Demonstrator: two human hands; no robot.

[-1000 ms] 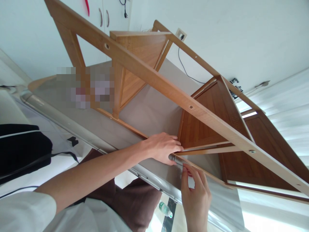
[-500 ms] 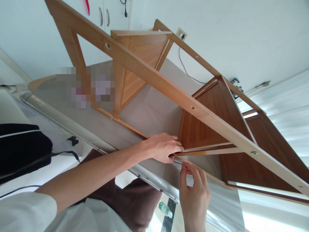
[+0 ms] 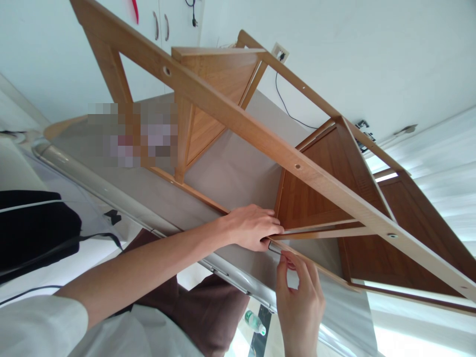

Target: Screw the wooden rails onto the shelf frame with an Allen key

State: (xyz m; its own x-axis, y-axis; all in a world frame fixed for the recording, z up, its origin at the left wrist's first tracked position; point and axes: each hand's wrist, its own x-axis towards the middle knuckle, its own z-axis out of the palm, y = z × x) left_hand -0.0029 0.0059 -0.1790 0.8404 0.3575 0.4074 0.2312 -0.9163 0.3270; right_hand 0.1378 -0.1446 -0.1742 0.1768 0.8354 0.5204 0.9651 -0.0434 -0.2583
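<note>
My L hand touches wooden frame. R hand pinches metal rod nr frame. Btl below frame.

Shelf: brown wood, open frame, panels set crosswise between rails, holes along the near upper rail; resting on the grey desk before you. Rod: slim, metallic, beside the lower rail, between your left hand and right hand.

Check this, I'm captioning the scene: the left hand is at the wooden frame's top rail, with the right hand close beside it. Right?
Wrong rail: the head view shows the left hand at the near bottom rail of the wooden frame; the right hand is close beside it.
</note>
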